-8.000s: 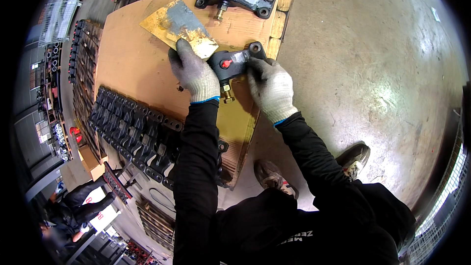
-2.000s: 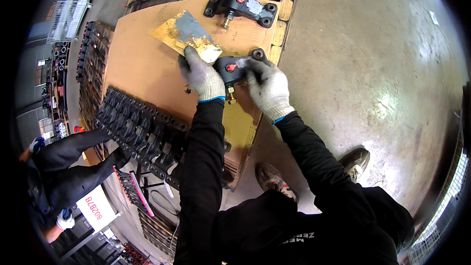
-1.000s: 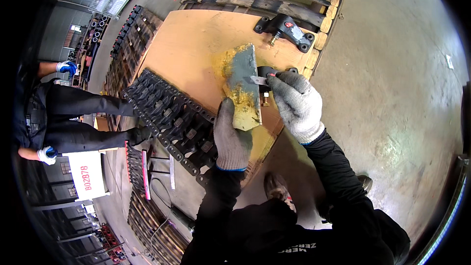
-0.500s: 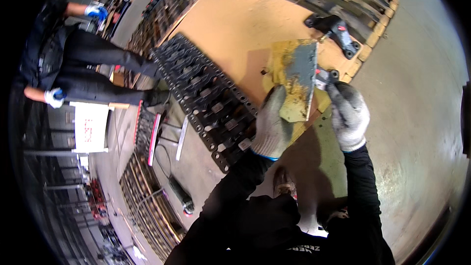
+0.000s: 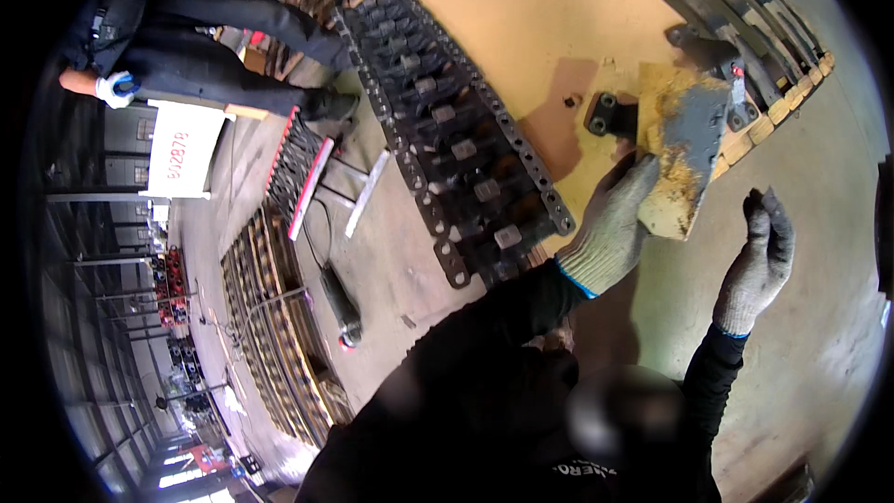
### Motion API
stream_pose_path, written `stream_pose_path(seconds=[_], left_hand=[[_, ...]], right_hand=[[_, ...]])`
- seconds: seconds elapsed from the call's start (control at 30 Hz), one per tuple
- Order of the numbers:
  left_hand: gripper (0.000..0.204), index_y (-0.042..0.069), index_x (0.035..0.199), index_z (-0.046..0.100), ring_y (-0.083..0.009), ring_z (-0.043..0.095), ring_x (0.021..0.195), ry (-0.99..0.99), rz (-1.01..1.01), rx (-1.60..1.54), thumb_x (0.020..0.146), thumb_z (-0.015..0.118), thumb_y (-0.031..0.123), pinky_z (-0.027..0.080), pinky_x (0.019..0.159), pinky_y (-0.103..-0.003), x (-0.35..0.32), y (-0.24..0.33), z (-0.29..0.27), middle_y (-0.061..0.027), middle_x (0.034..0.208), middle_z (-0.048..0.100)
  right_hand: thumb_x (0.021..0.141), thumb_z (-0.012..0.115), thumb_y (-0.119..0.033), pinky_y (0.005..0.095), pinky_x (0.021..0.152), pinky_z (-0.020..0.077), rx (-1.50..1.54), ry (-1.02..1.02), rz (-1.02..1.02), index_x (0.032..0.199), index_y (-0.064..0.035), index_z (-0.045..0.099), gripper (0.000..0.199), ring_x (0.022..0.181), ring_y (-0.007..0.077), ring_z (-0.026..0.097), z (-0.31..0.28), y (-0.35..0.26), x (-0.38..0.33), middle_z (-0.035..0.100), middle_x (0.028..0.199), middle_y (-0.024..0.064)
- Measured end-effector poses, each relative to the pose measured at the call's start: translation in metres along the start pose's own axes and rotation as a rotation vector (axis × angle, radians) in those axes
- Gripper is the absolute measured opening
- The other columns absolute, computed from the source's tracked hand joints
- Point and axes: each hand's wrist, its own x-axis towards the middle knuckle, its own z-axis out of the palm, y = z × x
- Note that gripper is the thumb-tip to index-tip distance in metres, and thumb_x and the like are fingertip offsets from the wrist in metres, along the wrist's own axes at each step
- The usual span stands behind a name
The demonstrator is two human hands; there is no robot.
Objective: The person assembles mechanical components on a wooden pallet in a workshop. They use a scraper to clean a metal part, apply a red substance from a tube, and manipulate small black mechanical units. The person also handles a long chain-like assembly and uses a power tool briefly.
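Observation:
My left hand (image 5: 610,219), in a whitish knit glove, grips the lower left edge of a flat plate (image 5: 684,149). The plate is grey on one side of its face and crusted yellow-brown on the rest. To its right, apart from it, my gloved right hand (image 5: 759,265) is held up with fingers stretched out and dark at the tips; nothing shows in it. Partly behind the plate lies a black metal bracket (image 5: 610,116) with bolt holes. A second black bracket (image 5: 712,56), marked red, rests beyond, also partly covered by the plate.
Cardboard (image 5: 521,28) covers a wooden pallet. Along its left side runs a long row of black metal castings (image 5: 466,149) with holed edges. A co-worker's legs (image 5: 214,65) stand at the upper left. A dark cylindrical tool (image 5: 340,307) with a cord lies on the floor beside stacked pallets (image 5: 270,326).
My right hand has drawn away from the plate and bracket, down to the right. The plate, in my left hand, has shifted right, uncovering one bracket's end. The whole view has swung.

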Motion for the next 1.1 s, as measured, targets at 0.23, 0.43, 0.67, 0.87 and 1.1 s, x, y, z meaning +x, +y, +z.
stream_pose_path(seconds=[0.23, 0.43, 0.67, 0.87, 1.1], left_hand=[[0.041, -0.001, 0.138, 0.053, -0.0127, 0.059, 0.112, 0.025, -0.078, 0.063, 0.105, 0.056, 0.023, 0.046, 0.100, -0.031, -0.005, -0.028, 0.013, -0.0047, 0.123, 0.063], [0.035, -0.001, 0.126, 0.059, -0.0100, 0.058, 0.105, 0.076, -0.079, 0.182, 0.106, 0.056, 0.028, 0.048, 0.095, -0.028, -0.008, -0.036, 0.011, -0.0028, 0.114, 0.063], [0.039, -0.003, 0.119, 0.061, -0.0091, 0.050, 0.094, 0.157, 0.031, 0.326, 0.108, 0.051, 0.033, 0.047, 0.087, -0.028, -0.003, -0.039, 0.009, -0.0018, 0.101, 0.058], [0.036, 0.004, 0.133, 0.055, -0.0175, 0.063, 0.109, -0.064, -0.100, 0.083, 0.110, 0.047, 0.030, 0.052, 0.097, -0.033, 0.013, -0.049, -0.024, -0.0066, 0.123, 0.063], [0.048, 0.001, 0.136, 0.053, -0.0210, 0.064, 0.115, 0.050, -0.090, 0.258, 0.109, 0.046, 0.040, 0.052, 0.100, -0.036, 0.001, -0.023, 0.003, -0.0101, 0.129, 0.063]], right_hand=[[0.099, 0.068, -0.020, 0.0376, 0.104, 0.0494, 0.072, 0.039, 0.110, 0.124, 0.0010, 0.065, 0.033, 0.111, 0.0217, 0.065, -0.022, -0.005, 0.014, 0.070, 0.118, 0.0136], [0.101, 0.067, -0.030, 0.0331, 0.095, 0.0485, 0.111, -0.032, 0.097, 0.122, 0.0001, 0.065, 0.037, 0.099, 0.0160, 0.062, -0.046, 0.013, 0.017, 0.069, 0.106, 0.0083], [0.103, 0.062, -0.034, 0.0253, 0.071, 0.0376, 0.144, -0.056, 0.163, 0.103, -0.0043, 0.065, 0.030, 0.077, 0.0089, 0.045, -0.034, 0.005, 0.014, 0.056, 0.085, -0.0015], [0.103, 0.061, -0.028, 0.0229, 0.068, 0.0405, 0.027, -0.094, 0.168, 0.106, -0.0038, 0.069, 0.025, 0.074, 0.0072, 0.052, -0.036, -0.019, 0.023, 0.060, 0.081, -0.0026], [0.102, 0.065, -0.024, 0.0254, 0.071, 0.0479, 0.236, -0.194, 0.270, 0.112, -0.0015, 0.068, 0.025, 0.074, 0.0092, 0.057, -0.023, -0.014, 0.023, 0.066, 0.084, 0.0013]])
